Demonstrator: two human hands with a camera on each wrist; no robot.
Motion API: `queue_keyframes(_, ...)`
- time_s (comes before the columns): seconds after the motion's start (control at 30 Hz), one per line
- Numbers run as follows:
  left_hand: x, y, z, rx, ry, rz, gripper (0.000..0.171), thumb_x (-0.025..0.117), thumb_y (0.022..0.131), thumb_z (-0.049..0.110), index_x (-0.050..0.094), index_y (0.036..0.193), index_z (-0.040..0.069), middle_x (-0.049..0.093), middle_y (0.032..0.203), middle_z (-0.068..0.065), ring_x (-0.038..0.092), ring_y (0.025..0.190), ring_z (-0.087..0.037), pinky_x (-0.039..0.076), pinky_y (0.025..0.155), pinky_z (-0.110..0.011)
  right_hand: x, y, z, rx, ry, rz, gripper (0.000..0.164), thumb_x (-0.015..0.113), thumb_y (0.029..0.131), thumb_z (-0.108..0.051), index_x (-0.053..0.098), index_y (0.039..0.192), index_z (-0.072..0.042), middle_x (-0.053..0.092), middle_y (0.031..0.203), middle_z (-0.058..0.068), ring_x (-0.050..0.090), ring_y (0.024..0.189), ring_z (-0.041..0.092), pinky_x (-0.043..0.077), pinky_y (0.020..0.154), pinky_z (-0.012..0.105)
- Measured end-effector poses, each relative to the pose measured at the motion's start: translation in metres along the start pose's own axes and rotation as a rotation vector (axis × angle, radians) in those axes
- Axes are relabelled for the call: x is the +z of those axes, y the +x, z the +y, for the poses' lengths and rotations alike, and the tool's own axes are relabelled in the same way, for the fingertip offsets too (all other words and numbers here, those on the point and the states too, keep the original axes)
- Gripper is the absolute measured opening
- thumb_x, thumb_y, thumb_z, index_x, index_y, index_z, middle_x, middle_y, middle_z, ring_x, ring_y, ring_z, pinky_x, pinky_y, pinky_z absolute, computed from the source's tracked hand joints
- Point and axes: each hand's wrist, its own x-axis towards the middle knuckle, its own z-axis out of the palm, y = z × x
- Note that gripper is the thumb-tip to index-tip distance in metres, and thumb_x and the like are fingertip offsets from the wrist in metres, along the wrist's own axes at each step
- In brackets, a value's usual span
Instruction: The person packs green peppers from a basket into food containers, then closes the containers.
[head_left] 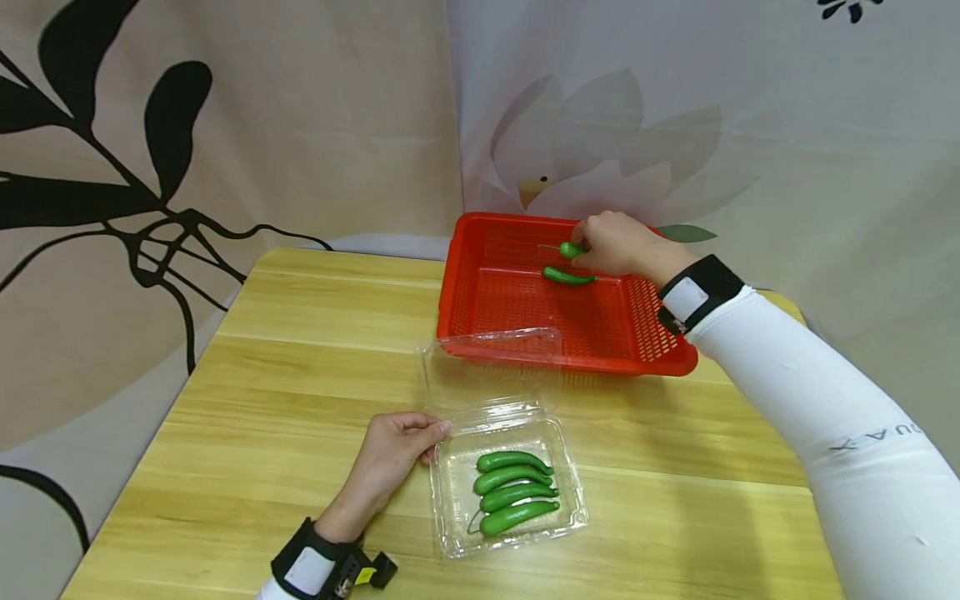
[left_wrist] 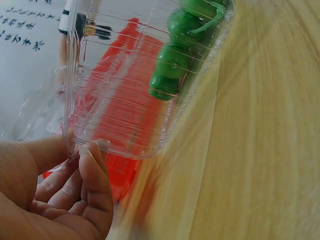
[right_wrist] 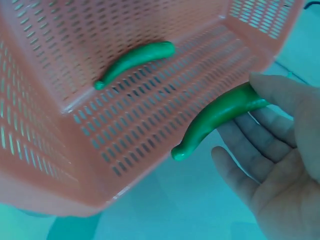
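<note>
My left hand [head_left: 397,454] pinches the left edge of a clear plastic clamshell box [head_left: 566,492], between thumb and fingers in the left wrist view. Its lid [head_left: 491,367] is folded back, overlapping the basket's near rim. Several green chili peppers [head_left: 513,492] lie side by side in the box. At the back, my right hand [head_left: 618,242] is over the red basket [head_left: 487,308] and grips a green chili pepper [right_wrist: 220,112] near one end, the other end sticking out. One more green chili pepper [right_wrist: 135,62] rests on the basket floor, just below that hand in the head view.
The wooden table [head_left: 300,400] carries the box at the front and the slotted basket behind it. A printed cloth [head_left: 337,125] hangs behind the table's back edge. The basket's raised walls surround the loose pepper.
</note>
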Motion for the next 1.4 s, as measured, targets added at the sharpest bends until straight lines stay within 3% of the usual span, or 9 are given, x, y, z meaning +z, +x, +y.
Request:
queue_keyframes(0.13, -0.001, 0.002, -0.001, 0.002, 0.005, 0.001, 0.011, 0.081, 0.092, 0.008, 0.08, 0.093, -0.003, 0.071, 0.073, -0.014, 0.058, 0.059, -0.012, 0.049, 0.057, -0.022, -0.011, -0.009, -0.007, -0.014, 0.019, 0.039, 0.014, 0.075, 0.096, -0.017, 0.071, 0.086, -0.008, 0.054, 0.07, 0.002, 0.05, 0.066, 0.02, 0.037, 0.061, 0.034)
queue_keyframes(0.4, 0.0, 0.004, -0.003, 0.006, 0.0, 0.003, 0.011, 0.08, 0.092, 0.007, 0.08, 0.093, -0.003, 0.071, 0.075, -0.015, 0.057, 0.06, -0.012, 0.049, 0.057, -0.022, -0.023, -0.028, -0.02, -0.104, 0.039, 0.125, 0.02, 0.076, 0.096, -0.015, 0.067, 0.08, -0.01, 0.048, 0.067, 0.001, 0.045, 0.061, 0.017, 0.035, 0.059, 0.032)
queue_keyframes(0.63, 0.001, 0.006, -0.003, 0.009, -0.005, -0.009, 0.01, 0.08, 0.092, 0.008, 0.08, 0.094, -0.003, 0.072, 0.079, -0.019, 0.058, 0.06, -0.012, 0.051, 0.057, -0.022, -0.031, -0.052, -0.041, -0.138, 0.053, 0.147, 0.015, 0.078, 0.096, -0.017, 0.07, 0.084, -0.011, 0.053, 0.071, 0.0, 0.048, 0.067, 0.017, 0.039, 0.062, 0.033)
queue_keyframes(0.97, 0.0, 0.006, -0.003, 0.012, -0.01, -0.004, 0.011, 0.081, 0.092, 0.008, 0.079, 0.093, -0.004, 0.071, 0.074, -0.015, 0.058, 0.059, -0.012, 0.05, 0.056, -0.022, -0.03, -0.08, -0.073, -0.263, 0.013, 0.239, 0.011, 0.081, 0.093, -0.015, 0.072, 0.094, -0.011, 0.061, 0.083, -0.004, 0.052, 0.073, 0.013, 0.047, 0.068, 0.031)
queue_keyframes(1.2, 0.001, 0.006, -0.003, 0.007, -0.016, -0.002, 0.01, 0.08, 0.092, 0.006, 0.079, 0.094, -0.003, 0.073, 0.078, -0.019, 0.058, 0.059, -0.012, 0.05, 0.057, -0.022, -0.024, -0.093, -0.087, -0.382, 0.052, 0.274, 0.021, 0.084, 0.09, -0.011, 0.072, 0.105, -0.002, 0.068, 0.093, 0.002, 0.062, 0.082, 0.016, 0.056, 0.076, 0.033)
queue_keyframes(1.4, 0.001, 0.007, -0.005, 0.005, -0.006, 0.0, 0.009, 0.08, 0.092, 0.006, 0.08, 0.094, -0.003, 0.072, 0.077, -0.019, 0.058, 0.059, -0.012, 0.05, 0.057, -0.022, -0.015, -0.103, -0.098, -0.447, 0.067, 0.341, 0.025, 0.089, 0.085, -0.011, 0.074, 0.104, -0.003, 0.069, 0.09, 0.001, 0.066, 0.084, 0.014, 0.059, 0.083, 0.035)
